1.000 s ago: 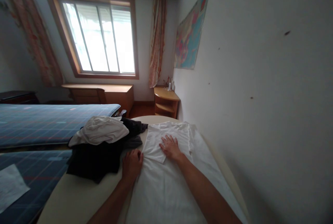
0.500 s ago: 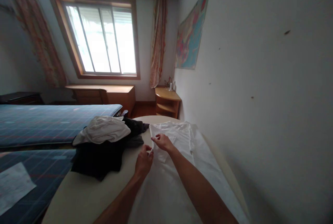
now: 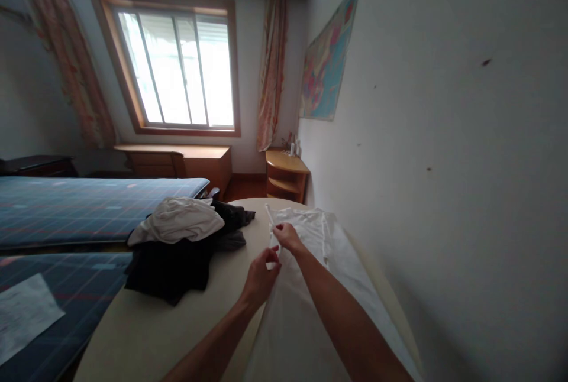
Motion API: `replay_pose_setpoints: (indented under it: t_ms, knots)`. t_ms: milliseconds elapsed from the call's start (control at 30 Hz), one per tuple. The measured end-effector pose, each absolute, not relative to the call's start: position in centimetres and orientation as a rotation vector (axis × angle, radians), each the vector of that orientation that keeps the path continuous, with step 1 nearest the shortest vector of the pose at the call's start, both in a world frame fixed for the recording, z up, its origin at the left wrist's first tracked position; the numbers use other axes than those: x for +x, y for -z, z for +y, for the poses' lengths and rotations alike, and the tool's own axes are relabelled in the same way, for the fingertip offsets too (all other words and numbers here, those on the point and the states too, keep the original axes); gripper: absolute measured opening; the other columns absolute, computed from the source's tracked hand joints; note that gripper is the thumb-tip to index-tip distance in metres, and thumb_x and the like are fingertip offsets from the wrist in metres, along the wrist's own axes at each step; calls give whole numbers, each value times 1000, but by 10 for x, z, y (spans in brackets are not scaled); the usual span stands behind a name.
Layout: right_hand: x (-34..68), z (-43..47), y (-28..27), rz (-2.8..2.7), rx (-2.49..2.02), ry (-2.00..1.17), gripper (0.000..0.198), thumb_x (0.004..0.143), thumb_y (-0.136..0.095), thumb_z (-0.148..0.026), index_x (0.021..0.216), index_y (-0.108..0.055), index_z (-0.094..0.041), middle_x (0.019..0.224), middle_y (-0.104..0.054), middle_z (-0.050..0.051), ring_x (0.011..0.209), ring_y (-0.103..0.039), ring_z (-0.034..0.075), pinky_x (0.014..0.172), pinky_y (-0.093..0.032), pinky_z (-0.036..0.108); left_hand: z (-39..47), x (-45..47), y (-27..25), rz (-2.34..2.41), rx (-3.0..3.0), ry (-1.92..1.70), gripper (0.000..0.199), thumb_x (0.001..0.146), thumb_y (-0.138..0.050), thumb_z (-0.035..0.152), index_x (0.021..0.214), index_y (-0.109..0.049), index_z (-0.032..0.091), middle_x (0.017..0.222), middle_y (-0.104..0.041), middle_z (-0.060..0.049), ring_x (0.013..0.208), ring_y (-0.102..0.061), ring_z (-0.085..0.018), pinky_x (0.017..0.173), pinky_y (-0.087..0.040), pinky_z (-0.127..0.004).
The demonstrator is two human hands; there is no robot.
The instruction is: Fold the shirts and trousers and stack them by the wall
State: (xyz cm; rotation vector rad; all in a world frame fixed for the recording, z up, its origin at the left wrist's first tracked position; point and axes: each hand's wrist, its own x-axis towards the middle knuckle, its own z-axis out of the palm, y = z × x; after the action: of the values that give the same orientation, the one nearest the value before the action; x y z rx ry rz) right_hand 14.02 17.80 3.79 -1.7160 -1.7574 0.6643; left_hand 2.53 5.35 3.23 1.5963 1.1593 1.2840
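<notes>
Head view: white cloth, six o'clock in frame.
Left hand: curled at cloth's edge; cannot tell if pinching.
Right hand: pinching that edge.
Black garment: left hand's nine o'clock.

White cloth + surface cut off at btm edge; R hand hides pt of cloth. Paper cut off at L edge, marks too blurry to read. Map details too small. Items on far corner unit: can't ID.

White garment: thin, wrinkled matt cloth. Tabletop: smooth. Corner shelf: lightly glossy wood.
</notes>
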Motion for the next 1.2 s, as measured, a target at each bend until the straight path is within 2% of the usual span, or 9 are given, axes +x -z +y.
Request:
replay_pose_setpoints:
  t_ms: [133, 233, 333, 433, 600, 733, 867, 1067, 1200]
  knots:
    - [187, 177, -44, -1695, -1740, -615, 28, 89, -52, -26, 100, -74, -13, 97, -76, 7, 88, -70, 17, 72, -48, 20, 45, 51, -38, 924, 1626, -1209, 3, 85, -51, 21, 88, -52, 22, 138, -59, -13, 123, -59, -24, 77, -58, -30]
    - [224, 168, -37, -1672, -1819, -561, 28, 87, -54, -24, 105, -72, -12, 97, -76, 9, 87, -70, 19, 74, -49, 23, 36, 63, -23, 936, 1780, -1117, 24, 91, -43, 23, 113, -53, 22, 143, -54, -13, 125, -57, -22, 91, -56, -37]
    - [249, 152, -28, -1700, -1881, -496, 35, 83, -58, -20, 116, -67, -13, 94, -75, 9, 85, -70, 20, 76, -49, 25, 25, 64, -5, 1062, 2070, -865, 50, 92, -44, 26, 141, -42, 18, 153, -43, -14, 142, -38, -24, 116, -35, -46]
    - [263, 133, -25, -1779, -1868, -385, 38, 85, -54, -18, 123, -63, -16, 103, -73, 9, 97, -67, 20, 88, -46, 28, 16, 62, 5, 1138, 2291, -544, 68, 91, -50, 38, 152, -30, 14, 161, -27, -12, 150, -19, -27, 123, -19, -47]
    - [282, 99, -21, -1968, -1821, -261, 42, 87, -58, -38, 124, -64, -19, 130, -63, 11, 125, -52, 27, 109, -32, 37, 14, 59, 8, 1192, 2443, -364, 74, 92, -48, 48, 155, -27, 14, 163, -18, -12, 151, -9, -28, 124, -14, -46]
    - [289, 80, -9, -2194, -1902, -307, 70, 92, -43, -60, 148, -42, -18, 155, -39, 14, 143, -32, 28, 117, -19, 43, 22, 52, 6, 1185, 2504, -286, 70, 91, -50, 41, 153, -32, 14, 163, -16, -13, 151, -7, -28, 124, -14, -46]
    - [277, 76, 1, -2240, -1967, -410, 79, 92, -28, -72, 156, -27, -25, 163, -20, 10, 151, -12, 29, 119, -10, 47, 34, 35, 3, 1159, 2525, -255, 68, 89, -51, 35, 152, -33, 14, 163, -18, -13, 151, -9, -28, 123, -16, -46]
    - [242, 95, 9, -2228, -1955, -334, 79, 91, -26, -75, 154, -31, -28, 164, -17, 12, 151, -7, 32, 119, -5, 49, 65, 4, 5, 1197, 2550, -272, 68, 85, -53, 31, 150, -37, 17, 162, -22, -12, 151, -14, -27, 122, -18, -47]
    - [228, 114, 8, -2227, -1915, -242, 71, 94, -31, -70, 152, -36, -29, 162, -23, 12, 150, -13, 31, 118, -8, 50, 85, -4, 2, 1293, 2536, -254, 66, 85, -53, 31, 148, -39, 20, 161, -25, -11, 150, -16, -29, 121, -18, -51]
